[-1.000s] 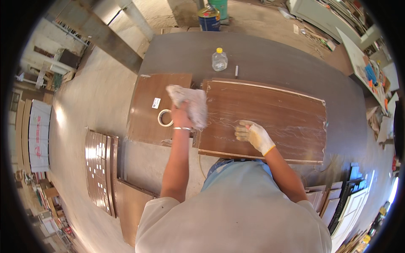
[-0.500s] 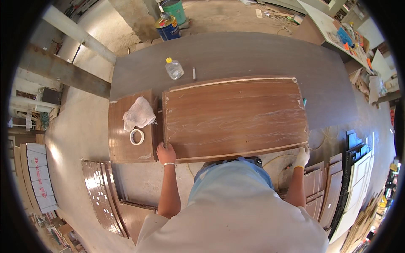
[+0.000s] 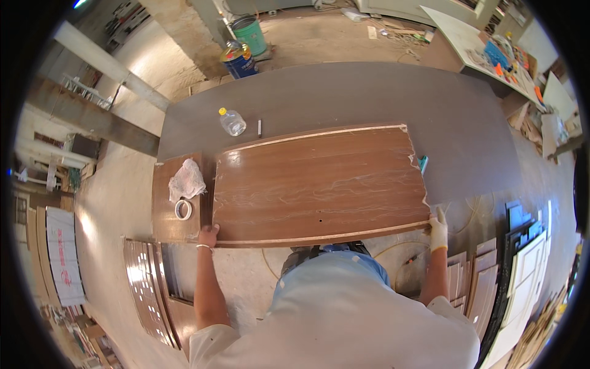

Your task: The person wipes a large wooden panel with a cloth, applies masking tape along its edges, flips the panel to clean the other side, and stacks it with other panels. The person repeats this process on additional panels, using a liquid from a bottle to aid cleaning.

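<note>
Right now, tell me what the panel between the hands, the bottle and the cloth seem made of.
Panel: seemingly wood or wood-look board, brown and glossy, from its streaks and reflections. Bottle: likely smooth plastic, being transparent and shiny. Cloth: soft, matt fabric, from its crumpled folds; fibre can't be told.

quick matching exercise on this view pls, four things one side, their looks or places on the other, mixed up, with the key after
1. cloth
2. tape roll
3. bottle
4. right hand

A. clear, with a yellow cap
B. gloved, at the near right corner of the large brown panel
C. pale and crumpled
D. ring-shaped

Pairs: 1-C, 2-D, 3-A, 4-B
</note>
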The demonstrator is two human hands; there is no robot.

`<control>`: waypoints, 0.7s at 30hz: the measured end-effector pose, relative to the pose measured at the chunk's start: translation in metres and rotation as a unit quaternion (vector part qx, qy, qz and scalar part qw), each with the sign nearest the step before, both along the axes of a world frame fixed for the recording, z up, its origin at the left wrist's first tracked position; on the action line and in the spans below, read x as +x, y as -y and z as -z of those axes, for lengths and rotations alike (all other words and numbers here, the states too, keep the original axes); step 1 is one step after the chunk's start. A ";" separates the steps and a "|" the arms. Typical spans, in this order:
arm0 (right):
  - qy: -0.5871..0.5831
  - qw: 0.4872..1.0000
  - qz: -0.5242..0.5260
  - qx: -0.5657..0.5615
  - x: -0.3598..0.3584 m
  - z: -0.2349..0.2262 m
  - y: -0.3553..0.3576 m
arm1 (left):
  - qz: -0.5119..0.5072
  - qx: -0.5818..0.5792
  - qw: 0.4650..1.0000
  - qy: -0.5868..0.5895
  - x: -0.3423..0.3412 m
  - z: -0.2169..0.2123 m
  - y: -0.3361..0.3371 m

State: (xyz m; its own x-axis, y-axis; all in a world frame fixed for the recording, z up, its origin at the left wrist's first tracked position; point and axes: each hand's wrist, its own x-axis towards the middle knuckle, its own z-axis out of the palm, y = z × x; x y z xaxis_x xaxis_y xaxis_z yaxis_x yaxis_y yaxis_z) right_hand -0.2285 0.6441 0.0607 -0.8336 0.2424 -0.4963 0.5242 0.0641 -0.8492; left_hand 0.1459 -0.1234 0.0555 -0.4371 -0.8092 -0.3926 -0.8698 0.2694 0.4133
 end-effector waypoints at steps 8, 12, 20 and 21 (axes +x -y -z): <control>-0.222 0.970 -0.097 -0.033 -0.161 -0.171 0.017 | -0.138 0.260 0.918 -0.266 -0.044 -0.223 0.030; -0.181 0.954 -0.162 -0.174 -0.268 -0.213 0.064 | -0.265 0.271 0.760 -0.528 -0.122 -0.234 0.061; -0.510 0.808 -0.179 0.233 -0.327 -0.134 0.142 | -0.338 0.154 0.720 -0.586 -0.206 -0.144 0.086; -0.552 0.746 -0.166 0.332 -0.319 -0.111 0.148 | -0.302 0.193 0.694 -0.624 -0.204 -0.119 0.083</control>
State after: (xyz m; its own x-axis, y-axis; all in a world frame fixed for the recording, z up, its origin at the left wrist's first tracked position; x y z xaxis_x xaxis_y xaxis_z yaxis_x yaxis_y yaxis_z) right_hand -0.5478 0.4966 0.1720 -0.7141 -0.1827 0.6758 -0.6110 0.6338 -0.4743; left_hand -0.0577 -0.2062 0.1749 -0.2590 -0.9327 -0.2509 0.3254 -0.3289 0.8865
